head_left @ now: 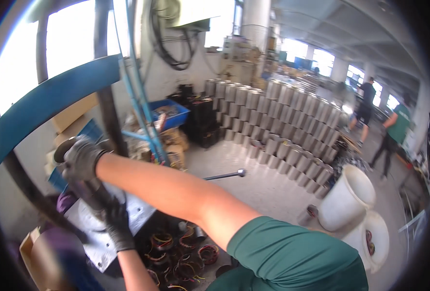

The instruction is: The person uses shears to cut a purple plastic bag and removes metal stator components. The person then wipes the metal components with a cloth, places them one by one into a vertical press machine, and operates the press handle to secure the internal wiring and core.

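A dark grey metal cylinder (90, 193), blurred by motion, stands tilted over a metal plate (140, 213) with holes in it. My right hand (81, 157), in a grey glove, reaches across and is closed around its upper end. Lower down, my left hand (117, 224), in a dark glove, is closed against the same cylinder; its fingers are partly hidden. Beside the plate lie several wire-wound motor stators (181, 250) with coloured leads.
A blue curved machine beam (55, 99) on dark posts rises around the plate. A lever bar with a ball end (240, 172) sticks out to the right. Stacked metal cylinders (282, 116), white barrels (343, 199) and a blue bin (173, 116) stand beyond. Two people are farther right.
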Motion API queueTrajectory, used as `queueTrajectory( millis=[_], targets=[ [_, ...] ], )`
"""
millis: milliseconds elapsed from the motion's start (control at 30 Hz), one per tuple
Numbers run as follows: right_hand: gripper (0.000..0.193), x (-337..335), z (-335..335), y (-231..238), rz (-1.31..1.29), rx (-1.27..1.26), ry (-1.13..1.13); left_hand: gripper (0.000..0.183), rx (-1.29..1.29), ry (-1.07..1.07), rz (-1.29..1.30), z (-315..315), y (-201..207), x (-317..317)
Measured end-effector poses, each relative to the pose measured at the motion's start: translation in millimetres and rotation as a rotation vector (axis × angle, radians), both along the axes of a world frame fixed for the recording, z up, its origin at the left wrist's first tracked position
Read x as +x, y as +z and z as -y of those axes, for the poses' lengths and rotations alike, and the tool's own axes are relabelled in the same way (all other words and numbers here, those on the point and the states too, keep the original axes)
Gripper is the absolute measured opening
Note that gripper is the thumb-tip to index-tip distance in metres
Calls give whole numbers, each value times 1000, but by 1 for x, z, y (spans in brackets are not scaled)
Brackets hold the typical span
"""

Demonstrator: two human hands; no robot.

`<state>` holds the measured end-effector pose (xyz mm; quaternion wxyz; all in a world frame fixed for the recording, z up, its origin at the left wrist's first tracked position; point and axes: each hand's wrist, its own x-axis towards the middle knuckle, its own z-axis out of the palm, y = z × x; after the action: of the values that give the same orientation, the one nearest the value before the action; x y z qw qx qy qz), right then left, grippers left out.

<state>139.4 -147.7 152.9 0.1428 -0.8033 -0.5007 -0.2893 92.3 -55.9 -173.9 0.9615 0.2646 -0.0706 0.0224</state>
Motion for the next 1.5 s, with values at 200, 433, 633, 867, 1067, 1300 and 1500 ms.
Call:
queueTrajectory(
  millis=[200, 433, 633, 867, 1067, 1300, 1500],
  targets=[
    [37, -44, 37, 26, -123, -543, -161, 47, -399, -265, 76, -31, -19, 17],
    [46, -87, 108, -74, -491, -44, -12, 50, 226, 21, 142, -18, 10, 0],
    [65, -147, 162, -243, -1499, 877, 238, 52, 585, 241, -121, 9, 27, -39],
    [25, -155, 187, -301, -1028, 883, 44, 43, 1027, 586, 55, 34, 8, -17],
    [24, -147, 179, -308, -1431, 1231, 181, 30, 1118, 368, -88, -3, 5, 102],
    [18, -144, 158, -314, -1569, 1509, 300, 48, 1976, 364, -204, -59, 25, 147],
    [16, -102, 167, -342, -1773, 1560, 259, 38, 2143, 470, -56, 25, 39, 156]
  ],
)
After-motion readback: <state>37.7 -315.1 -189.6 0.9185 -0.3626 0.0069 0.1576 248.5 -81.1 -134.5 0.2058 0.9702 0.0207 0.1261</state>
